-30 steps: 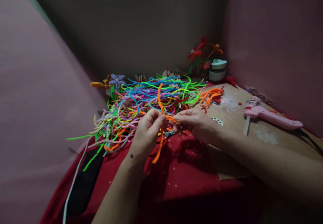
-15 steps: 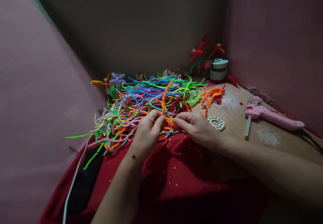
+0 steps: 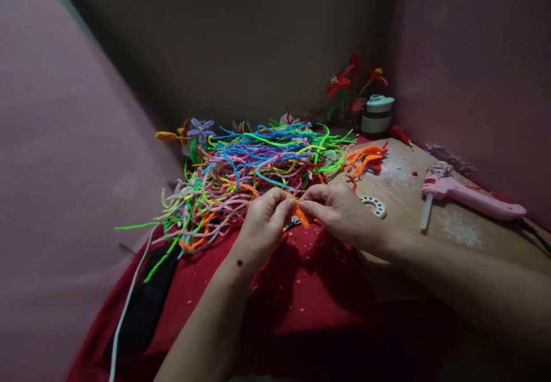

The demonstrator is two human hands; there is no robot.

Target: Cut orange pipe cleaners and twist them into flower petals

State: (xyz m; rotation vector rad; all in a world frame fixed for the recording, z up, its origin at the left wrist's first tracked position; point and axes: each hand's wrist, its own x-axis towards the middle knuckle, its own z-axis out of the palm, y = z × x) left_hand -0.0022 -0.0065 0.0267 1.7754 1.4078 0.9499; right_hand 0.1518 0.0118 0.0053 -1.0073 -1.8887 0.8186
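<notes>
An orange pipe cleaner (image 3: pixel 302 216) is pinched between my two hands above the red cloth, its lower part pointing down toward me. My left hand (image 3: pixel 267 216) grips it from the left with thumb and forefinger. From the right, my right hand (image 3: pixel 338 209) pinches it close to the left fingertips. Partly hidden beneath the hands lies a pair of pliers or cutters (image 3: pixel 293 224), with only the metal tip and a bit of red-orange handle showing. A big heap of coloured pipe cleaners (image 3: pixel 241 181) spreads just behind the hands.
On the brown board (image 3: pixel 404 198) lie a pink glue gun (image 3: pixel 469 195), a round white holed disc (image 3: pixel 375 205) and orange pieces (image 3: pixel 365 159). Pipe-cleaner flowers (image 3: pixel 340 81) and a lidded jar (image 3: pixel 377 115) stand behind. A white cable (image 3: pixel 129 301) crosses a black object (image 3: pixel 142 307) at left.
Both hands have shifted slightly right and closer together. The orange length that stood up above the left fingers no longer shows there; orange now points downward between the hands.
</notes>
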